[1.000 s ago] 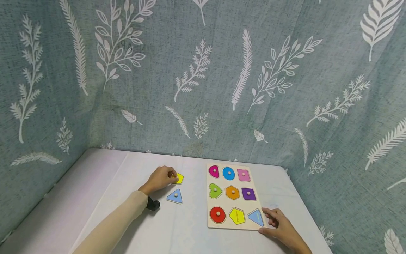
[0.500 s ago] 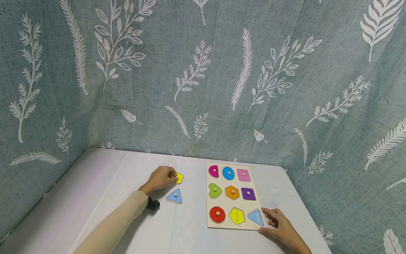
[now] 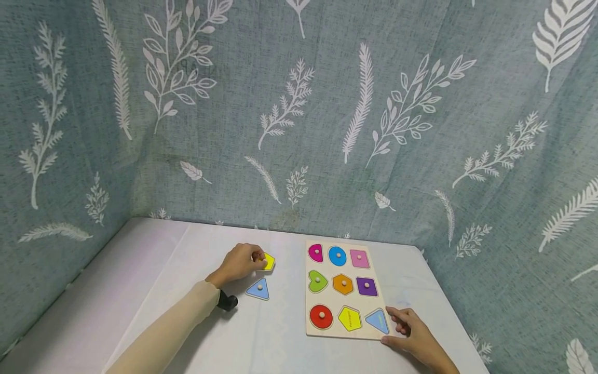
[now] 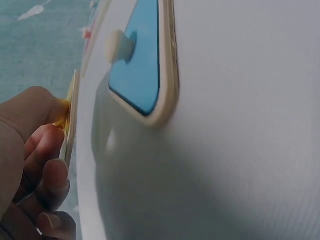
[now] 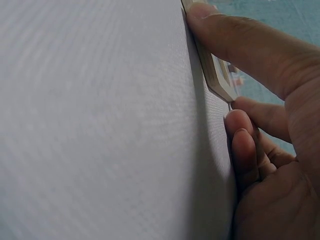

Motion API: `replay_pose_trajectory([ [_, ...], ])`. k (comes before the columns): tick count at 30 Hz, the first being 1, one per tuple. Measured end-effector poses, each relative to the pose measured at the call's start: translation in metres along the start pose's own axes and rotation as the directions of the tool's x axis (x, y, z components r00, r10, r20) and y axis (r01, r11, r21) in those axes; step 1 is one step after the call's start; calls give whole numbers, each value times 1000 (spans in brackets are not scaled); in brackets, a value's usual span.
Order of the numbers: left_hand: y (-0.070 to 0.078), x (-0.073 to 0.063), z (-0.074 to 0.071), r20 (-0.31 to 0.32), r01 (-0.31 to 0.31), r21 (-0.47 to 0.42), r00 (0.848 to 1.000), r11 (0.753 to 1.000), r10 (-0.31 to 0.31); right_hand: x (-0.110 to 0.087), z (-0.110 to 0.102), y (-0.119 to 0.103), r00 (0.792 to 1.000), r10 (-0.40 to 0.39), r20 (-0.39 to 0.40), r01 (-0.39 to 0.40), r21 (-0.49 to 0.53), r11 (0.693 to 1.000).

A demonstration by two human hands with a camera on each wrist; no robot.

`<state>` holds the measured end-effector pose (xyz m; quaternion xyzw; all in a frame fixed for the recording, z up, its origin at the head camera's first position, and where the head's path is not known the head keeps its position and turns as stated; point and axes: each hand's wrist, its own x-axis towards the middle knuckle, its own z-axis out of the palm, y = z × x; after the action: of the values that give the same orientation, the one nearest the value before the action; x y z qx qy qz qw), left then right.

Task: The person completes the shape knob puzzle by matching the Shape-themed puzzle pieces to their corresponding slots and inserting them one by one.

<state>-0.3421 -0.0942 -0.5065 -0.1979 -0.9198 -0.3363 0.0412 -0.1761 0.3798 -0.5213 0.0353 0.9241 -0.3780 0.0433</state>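
In the head view my left hand (image 3: 241,261) pinches the yellow pentagon puzzle piece (image 3: 269,262) from above; its knob is hidden by the fingers. The left wrist view shows the piece (image 4: 73,120) tipped on edge to the camera, apart from the table there. A blue triangle piece (image 3: 258,289) with a round knob lies just nearer to me. On the right, my right hand (image 3: 413,335) grips the near right corner of the wooden puzzle board (image 3: 327,332), thumb on the near edge, index finger at the side. The board's pentagon recess (image 3: 349,318) and triangle recess (image 3: 377,321) show printed bottoms.
Several knobbed pieces sit in the board, among them a red circle (image 3: 321,316), an orange hexagon (image 3: 343,283) and a purple square (image 3: 367,286). A white cloth (image 3: 261,343) covers the table. Behind it hangs a leaf-patterned curtain (image 3: 224,156).
My left hand has shifted slightly to the right with the yellow pentagon piece. My right hand and the board have stayed in place.
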Motion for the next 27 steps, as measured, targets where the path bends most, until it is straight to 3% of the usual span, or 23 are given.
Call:
replay_pose_trajectory([
  [11, 11, -5, 3, 1, -93, -45, 996, 995, 93, 0, 1, 1, 1000, 15, -1, -15, 3, 1000],
  [17, 15, -7, 7, 8, -99, -50, 995, 994, 99, 0, 0, 1, 1000, 11, 8, -11, 26, 1000],
  [27, 24, -10, 11, 36, -127, -60, 991, 990, 130, 0, 2, -1, 1000, 24, 4, -24, -45, 999],
])
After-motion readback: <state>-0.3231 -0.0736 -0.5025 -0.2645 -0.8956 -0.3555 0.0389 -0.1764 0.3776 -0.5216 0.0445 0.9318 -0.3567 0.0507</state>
